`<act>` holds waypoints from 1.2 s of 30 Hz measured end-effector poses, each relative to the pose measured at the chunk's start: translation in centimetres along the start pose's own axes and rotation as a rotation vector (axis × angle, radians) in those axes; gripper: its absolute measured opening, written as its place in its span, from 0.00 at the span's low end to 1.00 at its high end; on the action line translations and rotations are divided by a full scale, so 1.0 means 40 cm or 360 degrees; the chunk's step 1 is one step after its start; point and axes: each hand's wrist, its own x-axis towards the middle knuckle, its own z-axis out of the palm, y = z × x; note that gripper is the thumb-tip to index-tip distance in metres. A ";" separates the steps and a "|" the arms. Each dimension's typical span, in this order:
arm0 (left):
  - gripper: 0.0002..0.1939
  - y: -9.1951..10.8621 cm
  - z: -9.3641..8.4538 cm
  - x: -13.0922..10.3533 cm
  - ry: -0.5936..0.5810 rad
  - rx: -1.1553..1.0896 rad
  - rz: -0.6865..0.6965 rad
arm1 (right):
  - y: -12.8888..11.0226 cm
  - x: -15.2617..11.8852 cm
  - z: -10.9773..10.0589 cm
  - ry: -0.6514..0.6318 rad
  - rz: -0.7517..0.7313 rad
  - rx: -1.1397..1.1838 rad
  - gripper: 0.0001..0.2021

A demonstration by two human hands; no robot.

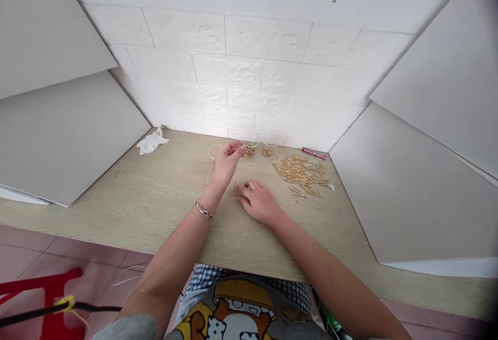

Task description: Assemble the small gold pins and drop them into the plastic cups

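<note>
My left hand (229,161) is raised over the back of the table, thumb and fingertips pinched together; whatever is between them is too small to make out. Right behind those fingertips lies a small heap of gold-coloured pieces (250,149), partly hidden by the hand. Lower and to the right, my right hand (259,202) rests by the tabletop with its fingers curled. A tiny tan tip shows at its index finger, too small to name. Thin gold-coloured rods (299,171) are spread in a loose pile to the right of both hands.
Clear rings or dish rims (215,151) stand near the wall, beside a smaller gold cluster (266,151). A red tube-like packet (314,153) lies at the back right, a crumpled white tissue (153,141) at the back left. Grey panels (436,189) flank the table (155,195).
</note>
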 end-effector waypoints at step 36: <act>0.16 -0.026 -0.008 -0.004 -0.0319 -0.0318 -0.0475 | 0.244 0.296 -0.227 -0.0526 0.0725 0.0124 0.28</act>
